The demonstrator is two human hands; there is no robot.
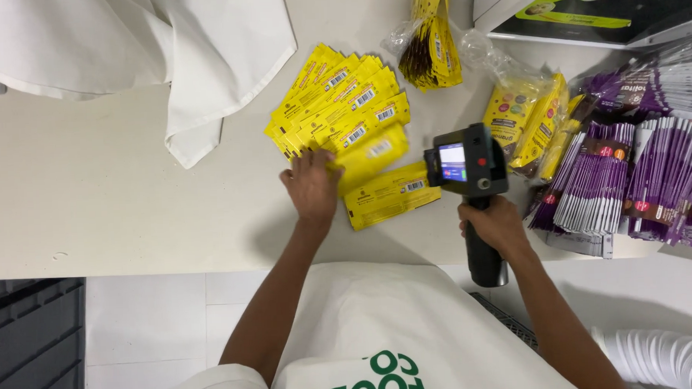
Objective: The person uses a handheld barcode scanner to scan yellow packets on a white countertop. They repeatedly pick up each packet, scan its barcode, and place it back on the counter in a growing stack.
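Note:
Yellow flat pouches point(341, 106) lie fanned out in a row on the white table point(93, 188). My left hand point(312, 186) rests with spread fingers on the near end of the fan, touching a blurred pouch point(373, 154). One more yellow pouch point(392, 194) lies flat just right of that hand. My right hand point(497, 226) grips the black handle of a handheld printer gun point(468, 167), whose small lit screen faces up. The gun's head hangs over the right end of that pouch.
A white cloth point(195, 46) lies at the back left. Bagged yellow pouches point(431, 46) and more yellow packs point(531, 119) sit behind the gun. Stacks of purple pouches point(629, 181) fill the right side. A black crate point(29, 343) stands on the floor at left.

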